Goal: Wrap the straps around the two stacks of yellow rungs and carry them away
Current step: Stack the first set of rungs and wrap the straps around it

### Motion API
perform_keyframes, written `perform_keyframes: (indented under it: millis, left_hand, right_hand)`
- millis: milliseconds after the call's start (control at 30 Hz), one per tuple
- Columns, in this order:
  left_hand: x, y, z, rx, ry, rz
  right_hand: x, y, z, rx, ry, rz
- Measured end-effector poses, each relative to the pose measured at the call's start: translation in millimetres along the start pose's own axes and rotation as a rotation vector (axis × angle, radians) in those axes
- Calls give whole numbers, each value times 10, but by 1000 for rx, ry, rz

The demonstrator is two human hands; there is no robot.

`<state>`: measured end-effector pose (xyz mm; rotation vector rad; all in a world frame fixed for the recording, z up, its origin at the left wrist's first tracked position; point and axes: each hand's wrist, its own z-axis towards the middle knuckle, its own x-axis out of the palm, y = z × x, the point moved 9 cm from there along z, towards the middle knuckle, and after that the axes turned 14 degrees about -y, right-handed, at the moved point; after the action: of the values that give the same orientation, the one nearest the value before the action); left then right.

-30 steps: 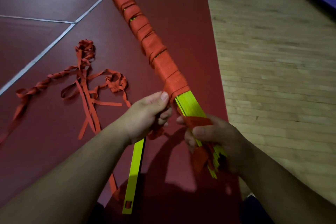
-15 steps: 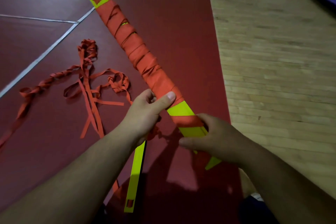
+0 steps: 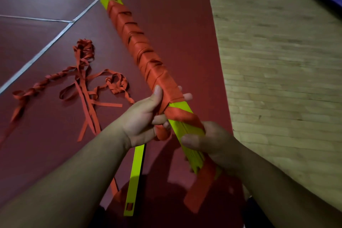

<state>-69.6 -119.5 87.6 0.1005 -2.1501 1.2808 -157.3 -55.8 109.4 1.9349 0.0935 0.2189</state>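
A long stack of yellow rungs slants from the lower right up to the top centre, held off the floor. An orange strap is wound around most of its length. My left hand grips the stack at the lower end of the winding, thumb on top. My right hand holds the bare yellow end, and the strap's loose tail hangs below it. A second stack of yellow rungs lies on the floor under my left forearm.
A tangle of loose orange straps lies on the dark red floor mat to the left. White lines cross the mat. Pale wooden flooring runs along the right side.
The stack has turned in my hands and one more strap turn now lies across its yellow end. My left hand shifted its grip higher and my right hand moved down the stack.
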Motion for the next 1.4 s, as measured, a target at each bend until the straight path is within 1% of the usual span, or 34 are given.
perform_keyframes:
  millis: [33, 67, 133, 167, 233, 300, 333, 400, 467, 533, 600, 667, 733, 767, 800, 833, 900, 967, 1000, 1033, 1067, 1100, 1133, 1167, 1200, 1267, 1300, 1333, 1400]
  left_hand:
    - [12, -8, -21, 8, 46, -53]
    - [13, -13, -34, 11, 54, -87]
    - [5, -14, -34, 29, -1, -114]
    - [-5, -21, -25, 57, -54, -107]
    - [-67, -66, -9, 127, -207, -3]
    - [-160, -145, -16, 194, -354, 128]
    - [-206, -173, -23, 216, -406, 165]
    - [-270, -227, -42, 253, -473, 165]
    - [-359, -268, -52, 282, -516, 177]
    - [-408, -319, -45, 286, -511, 269]
    - [-397, -348, -42, 260, -431, 270]
    - [-441, -374, -45, 228, -353, 49]
    - [-438, -435, -35, 224, -228, -192]
    - [-369, -476, -56, 244, -159, -267]
    - [-291, -500, -78, 261, -126, -311]
    - [-277, -492, -85, 269, -164, -333]
    - [-271, -457, -90, 238, -318, -363]
    - [-324, -434, -87, 213, -423, -411]
    - [-364, -433, -73, 216, -452, -423]
    - [-392, -445, -70, 220, -469, -429]
    - [-440, -458, -55, 232, -479, -433]
    - [-471, -467, -50, 234, -491, -442]
    - [-497, -480, -44, 235, -504, -454]
    - [-515, -491, -39, 237, -509, -467]
    - [-536, -506, -34, 244, -505, -487]
    - [-548, -542, -36, 253, -499, -534]
    - [-548, -553, -34, 257, -497, -549]
    - [-535, -553, -29, 258, -490, -548]
    - [-469, -531, -22, 245, -452, -521]
  right_hand:
    - [19, -23, -9, 26, 48, 5]
    - [17, -39, -19, 47, 84, -3]
    - [-53, -54, -9, 77, 113, -41]
    - [-115, -48, 13, 81, 93, -76]
    - [-304, -27, 92, 54, -37, -190]
    - [-488, 5, 151, -25, -229, -450]
    - [-527, 10, 162, -66, -298, -590]
    - [-513, 38, 166, -144, -394, -767]
    - [-482, 97, 164, -218, -446, -828]
    - [-500, 158, 163, -251, -465, -771]
    - [-523, 173, 162, -243, -454, -682]
    - [-474, 114, 150, -203, -384, -608]
    - [-392, 28, 148, -144, -280, -522]
    - [-367, -12, 153, -108, -234, -471]
    - [-346, -39, 156, -74, -191, -430]
    - [-322, -69, 155, -49, -148, -399]
    - [-272, -110, 120, 9, -83, -319]
    - [-247, -161, 143, 84, -56, -39]
    - [-299, -212, 200, 131, -110, 119]
    - [-437, -334, 292, 180, -210, 269]
    - [-581, -454, 356, 229, -351, 385]
    - [-707, -588, 397, 268, -484, 417]
    - [-770, -711, 394, 305, -569, 318]
    - [-787, -828, 392, 321, -570, 129]
    - [-736, -897, 388, 308, -507, -131]
    - [-508, -899, 382, 161, -293, -624]
    - [-355, -855, 362, 79, -207, -757]
    - [-218, -803, 346, 21, -166, -785]
    - [-34, -671, 338, -95, -198, -684]
